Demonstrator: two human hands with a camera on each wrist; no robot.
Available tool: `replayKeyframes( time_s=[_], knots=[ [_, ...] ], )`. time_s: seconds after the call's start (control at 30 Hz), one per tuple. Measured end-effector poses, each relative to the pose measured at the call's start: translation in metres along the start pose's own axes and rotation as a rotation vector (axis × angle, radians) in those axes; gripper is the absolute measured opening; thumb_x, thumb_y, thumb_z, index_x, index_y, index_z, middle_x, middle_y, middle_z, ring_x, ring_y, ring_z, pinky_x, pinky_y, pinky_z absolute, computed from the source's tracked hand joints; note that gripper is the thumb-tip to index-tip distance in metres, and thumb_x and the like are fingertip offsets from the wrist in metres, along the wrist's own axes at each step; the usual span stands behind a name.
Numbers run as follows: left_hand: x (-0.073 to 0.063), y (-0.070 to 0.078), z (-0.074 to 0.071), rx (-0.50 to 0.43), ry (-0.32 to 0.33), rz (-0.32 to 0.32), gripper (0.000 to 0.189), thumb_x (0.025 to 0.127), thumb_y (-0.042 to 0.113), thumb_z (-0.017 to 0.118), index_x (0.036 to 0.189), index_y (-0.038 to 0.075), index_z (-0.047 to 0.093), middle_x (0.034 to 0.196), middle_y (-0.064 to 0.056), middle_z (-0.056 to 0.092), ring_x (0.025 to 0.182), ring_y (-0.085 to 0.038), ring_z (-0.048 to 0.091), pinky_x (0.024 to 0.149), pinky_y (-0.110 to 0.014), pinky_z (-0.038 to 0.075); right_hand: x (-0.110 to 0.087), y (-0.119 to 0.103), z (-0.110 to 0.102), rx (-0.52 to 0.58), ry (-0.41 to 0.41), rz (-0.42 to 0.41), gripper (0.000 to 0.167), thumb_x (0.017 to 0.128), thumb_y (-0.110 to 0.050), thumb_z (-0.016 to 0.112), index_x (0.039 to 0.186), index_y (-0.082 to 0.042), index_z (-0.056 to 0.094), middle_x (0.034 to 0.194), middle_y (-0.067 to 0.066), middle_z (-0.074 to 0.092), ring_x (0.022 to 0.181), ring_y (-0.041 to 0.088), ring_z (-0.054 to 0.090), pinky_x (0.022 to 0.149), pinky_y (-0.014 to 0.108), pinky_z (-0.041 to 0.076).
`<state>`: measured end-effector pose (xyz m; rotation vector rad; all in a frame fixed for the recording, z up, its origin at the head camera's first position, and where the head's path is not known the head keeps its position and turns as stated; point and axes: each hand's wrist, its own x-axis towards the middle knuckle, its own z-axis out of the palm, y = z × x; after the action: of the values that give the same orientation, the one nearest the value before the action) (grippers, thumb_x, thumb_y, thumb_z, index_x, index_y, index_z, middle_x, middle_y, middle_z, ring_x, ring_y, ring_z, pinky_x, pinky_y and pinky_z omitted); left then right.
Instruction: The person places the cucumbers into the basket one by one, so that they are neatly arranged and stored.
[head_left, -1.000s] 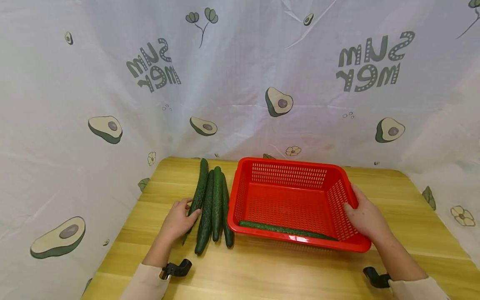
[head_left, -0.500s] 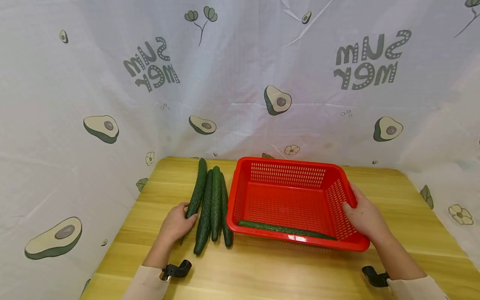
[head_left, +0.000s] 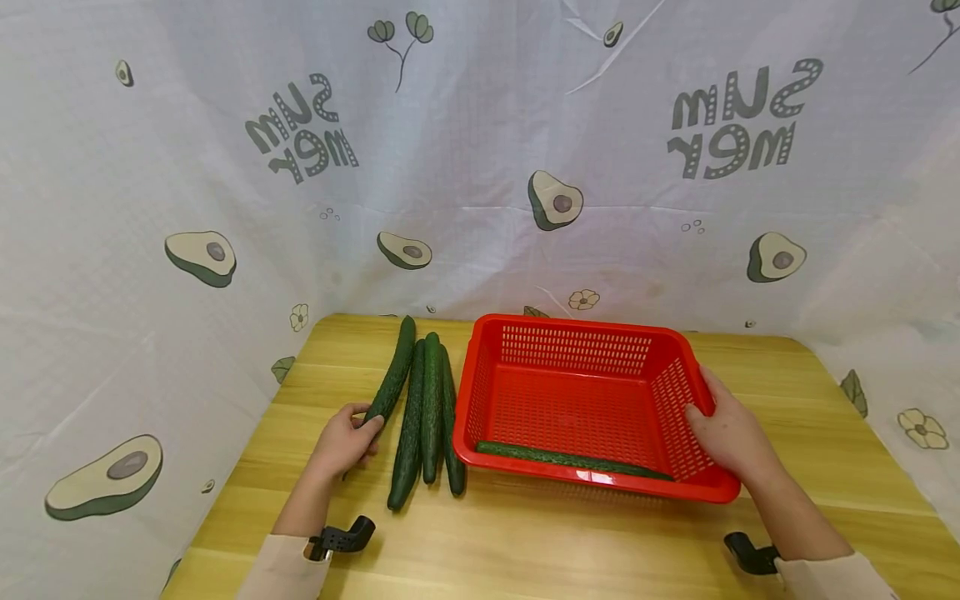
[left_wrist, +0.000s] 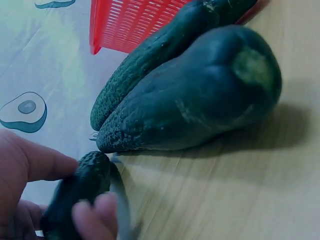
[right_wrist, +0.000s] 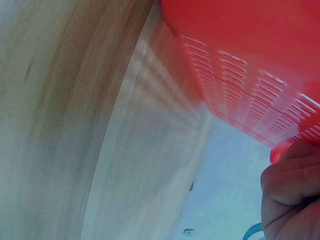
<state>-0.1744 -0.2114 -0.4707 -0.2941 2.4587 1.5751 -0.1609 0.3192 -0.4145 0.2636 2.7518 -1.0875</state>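
My left hand (head_left: 347, 443) grips the near part of the leftmost cucumber (head_left: 393, 375), thumb on one side and fingers round the other. In the left wrist view that cucumber (left_wrist: 82, 185) sits between thumb and fingers, its lower end partly hidden by them. Beside it lie several more dark green cucumbers (head_left: 408, 433), side by side on the table. My right hand (head_left: 731, 433) holds the right rim of a red plastic basket (head_left: 592, 327), thumb inside and fingers outside under the rim. One cucumber (head_left: 570, 459) lies inside the basket along its near wall.
The wood-grain table (head_left: 525, 550) runs back to a white curtain (head_left: 465, 167) printed with avocados, which also hangs along both sides. The basket stands directly right of the loose cucumbers. A black wrist camera (head_left: 345, 536) juts out from the left wrist.
My left hand has drawn slightly left and toward me with the leftmost cucumber, which now slants away from its neighbours. The right hand and basket have stayed put.
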Motion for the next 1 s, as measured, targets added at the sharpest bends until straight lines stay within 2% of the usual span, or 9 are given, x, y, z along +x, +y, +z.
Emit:
replayKeyframes(
  time_s=[0.17, 0.27, 0.33, 0.47, 0.53, 0.6, 0.77, 0.87, 1.0],
  knots=[
    [0.0034, -0.0023, 0.0008, -0.061, -0.030, -0.040, 0.064, 0.106, 0.040, 0.053, 0.154, 0.000, 0.034, 0.082, -0.007, 0.063, 0.050, -0.013, 0.042, 0.048, -0.028, 0.038, 0.0007, -0.0009, -0.0014, -0.001, -0.004, 0.002, 0.077, 0.106, -0.022, 0.041, 0.164, -0.009, -0.008, 0.129, 0.043, 0.046, 0.068, 0.020, 0.067, 0.058, 0.038, 0.062],
    [0.0051, -0.0043, 0.0026, -0.083, -0.057, -0.059, 0.067, 0.108, 0.043, 0.048, 0.156, -0.001, 0.029, 0.098, -0.009, 0.066, 0.050, -0.011, 0.036, 0.047, -0.026, 0.033, 0.0018, -0.0013, -0.0022, -0.009, -0.004, 0.000, 0.077, 0.106, -0.022, 0.042, 0.163, -0.008, -0.008, 0.130, 0.043, 0.047, 0.069, 0.020, 0.067, 0.058, 0.038, 0.061],
    [0.0054, -0.0049, 0.0040, -0.096, -0.061, -0.075, 0.067, 0.109, 0.042, 0.046, 0.157, 0.000, 0.027, 0.108, -0.012, 0.066, 0.052, -0.010, 0.040, 0.047, -0.025, 0.035, 0.0025, -0.0012, -0.0025, -0.010, -0.005, 0.000, 0.077, 0.106, -0.023, 0.042, 0.164, -0.008, -0.007, 0.130, 0.042, 0.047, 0.070, 0.020, 0.068, 0.058, 0.038, 0.061],
    [0.0048, -0.0036, 0.0059, -0.148, -0.057, -0.103, 0.067, 0.109, 0.040, 0.047, 0.158, 0.001, 0.024, 0.121, -0.020, 0.066, 0.060, -0.009, 0.061, 0.051, -0.026, 0.048, 0.0028, -0.0011, -0.0032, -0.005, -0.011, 0.006, 0.077, 0.106, -0.022, 0.041, 0.164, -0.009, -0.008, 0.129, 0.042, 0.047, 0.069, 0.020, 0.067, 0.058, 0.038, 0.062],
    [0.0043, -0.0024, 0.0062, -0.178, -0.057, -0.113, 0.066, 0.109, 0.039, 0.048, 0.157, 0.001, 0.024, 0.123, -0.021, 0.065, 0.066, -0.010, 0.068, 0.055, -0.026, 0.052, 0.0027, -0.0007, -0.0039, -0.003, -0.011, 0.008, 0.077, 0.106, -0.022, 0.041, 0.164, -0.009, -0.008, 0.128, 0.042, 0.047, 0.069, 0.020, 0.067, 0.058, 0.038, 0.062],
    [0.0038, -0.0018, 0.0062, -0.200, -0.053, -0.113, 0.063, 0.109, 0.037, 0.049, 0.155, 0.001, 0.027, 0.120, -0.019, 0.065, 0.066, -0.010, 0.067, 0.054, -0.026, 0.051, 0.0025, -0.0002, -0.0042, 0.000, -0.011, 0.006, 0.077, 0.106, -0.022, 0.042, 0.164, -0.009, -0.008, 0.128, 0.042, 0.047, 0.069, 0.020, 0.067, 0.058, 0.038, 0.062],
    [0.0025, -0.0032, 0.0073, -0.227, -0.026, -0.090, 0.055, 0.109, 0.037, 0.049, 0.149, 0.003, 0.035, 0.105, -0.009, 0.064, 0.062, -0.011, 0.049, 0.049, -0.023, 0.037, 0.0029, 0.0009, -0.0038, 0.006, -0.012, -0.006, 0.077, 0.106, -0.023, 0.041, 0.164, -0.009, -0.007, 0.128, 0.041, 0.048, 0.070, 0.020, 0.067, 0.058, 0.038, 0.062],
    [0.0018, -0.0044, 0.0083, -0.237, -0.019, -0.073, 0.057, 0.109, 0.038, 0.048, 0.151, 0.004, 0.033, 0.106, -0.010, 0.063, 0.062, -0.011, 0.043, 0.049, -0.023, 0.034, 0.0033, 0.0008, -0.0041, 0.008, -0.011, -0.009, 0.077, 0.106, -0.023, 0.042, 0.164, -0.009, -0.007, 0.128, 0.041, 0.048, 0.071, 0.020, 0.068, 0.058, 0.038, 0.062],
    [0.0002, -0.0039, 0.0087, -0.249, 0.005, -0.069, 0.057, 0.110, 0.038, 0.046, 0.153, 0.004, 0.030, 0.111, -0.013, 0.063, 0.061, -0.011, 0.041, 0.048, -0.023, 0.032, 0.0034, 0.0017, -0.0037, 0.005, -0.012, -0.012, 0.077, 0.106, -0.023, 0.042, 0.164, -0.008, -0.007, 0.128, 0.041, 0.048, 0.071, 0.020, 0.068, 0.058, 0.038, 0.062]
  ],
)
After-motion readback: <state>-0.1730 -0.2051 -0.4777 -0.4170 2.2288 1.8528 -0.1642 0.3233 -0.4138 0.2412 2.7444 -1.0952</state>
